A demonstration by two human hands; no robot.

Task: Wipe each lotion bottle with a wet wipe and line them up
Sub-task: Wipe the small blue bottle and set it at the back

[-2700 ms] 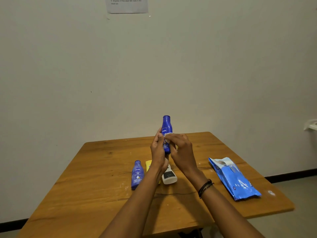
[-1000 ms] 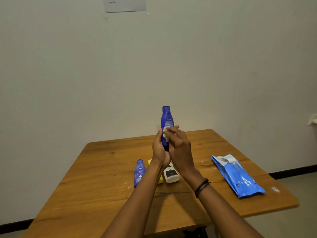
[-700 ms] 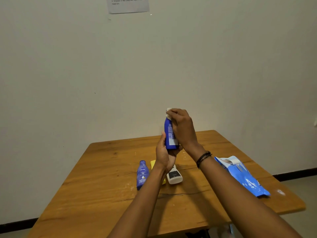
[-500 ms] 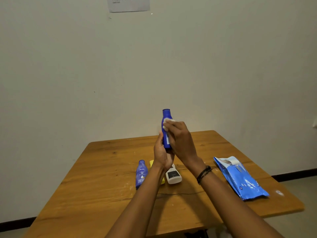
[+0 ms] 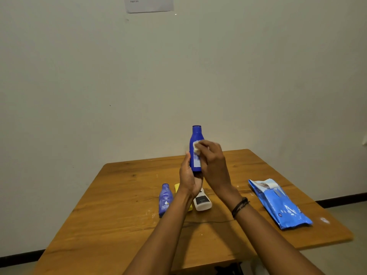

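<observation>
My left hand grips the base of a dark blue lotion bottle, held upright above the wooden table. Against the bottle's side my right hand presses a small white wet wipe, pinched in its fingers. Below my hands three more bottles lie on the table: a smaller blue one, a yellow one mostly hidden by my left wrist, and a white one with a dark label.
A blue pack of wet wipes with its flap peeled open lies at the table's right side. A plain wall stands right behind the table, with a paper notice taped high up. The table's right edge drops to the floor.
My right hand slid the wipe up to the bottle's cap and back down to its middle. The bottle has turned in my left hand, its back label now facing me.
</observation>
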